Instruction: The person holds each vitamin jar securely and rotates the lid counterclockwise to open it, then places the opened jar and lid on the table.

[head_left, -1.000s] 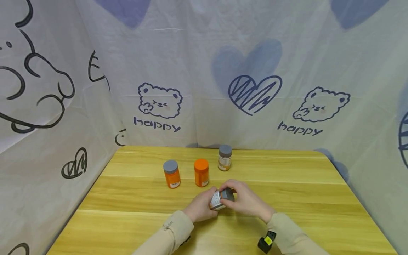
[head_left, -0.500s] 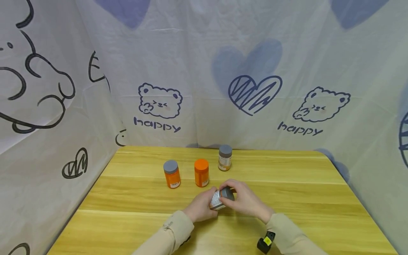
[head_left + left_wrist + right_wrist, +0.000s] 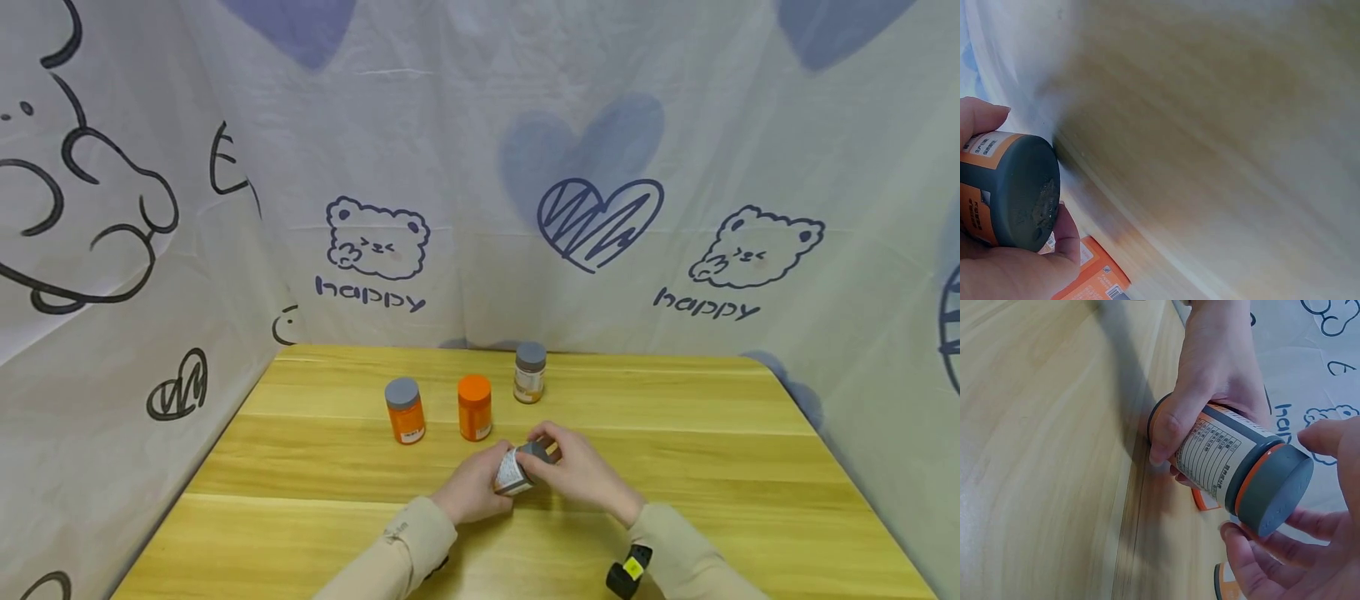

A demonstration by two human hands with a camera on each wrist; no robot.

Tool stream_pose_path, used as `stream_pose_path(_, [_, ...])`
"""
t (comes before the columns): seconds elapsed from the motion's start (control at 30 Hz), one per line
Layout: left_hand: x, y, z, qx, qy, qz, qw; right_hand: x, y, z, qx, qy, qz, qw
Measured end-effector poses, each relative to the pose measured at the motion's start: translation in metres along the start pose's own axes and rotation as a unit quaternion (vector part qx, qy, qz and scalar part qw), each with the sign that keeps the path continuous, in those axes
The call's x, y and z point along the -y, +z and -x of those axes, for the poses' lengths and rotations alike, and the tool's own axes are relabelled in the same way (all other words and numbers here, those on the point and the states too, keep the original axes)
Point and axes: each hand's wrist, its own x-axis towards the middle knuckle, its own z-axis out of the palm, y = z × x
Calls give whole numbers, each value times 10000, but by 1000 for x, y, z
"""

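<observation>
My left hand [image 3: 472, 486] grips a pill bottle [image 3: 512, 473] with a white, orange and grey label, tilted above the table. In the left wrist view the dark base of this bottle [image 3: 1029, 194] faces the camera, between thumb and fingers. The grey cap [image 3: 1277, 492] points toward my right hand [image 3: 583, 471], with an orange ring beneath it. In the right wrist view my right fingers [image 3: 1272, 550] lie loosely under the cap, while the thumb [image 3: 1322, 436] stands slightly apart from its edge.
Behind the hands on the wooden table [image 3: 300, 475] stand an orange bottle with a grey lid [image 3: 405, 410], an orange bottle with an orange lid [image 3: 475, 407], and a pale-labelled bottle with a grey lid [image 3: 529, 372]. A printed cloth [image 3: 480, 150] hangs behind the table.
The right fingers have loosened and spread from the cap, with the index finger shifting slightly outward. The left hand and its bottle have stayed nearly still, as have the standing bottles.
</observation>
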Motion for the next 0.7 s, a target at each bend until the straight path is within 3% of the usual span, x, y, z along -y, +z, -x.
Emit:
stream_pose_path(0.37, [-3, -1, -1, 32, -11, -72, 10000, 2, -3, 2, 186, 201, -19, 9996])
stream_pose_path(0.7, [-4, -1, -1, 15, 0, -100, 9999, 1, -5, 4, 267, 100, -57, 9996])
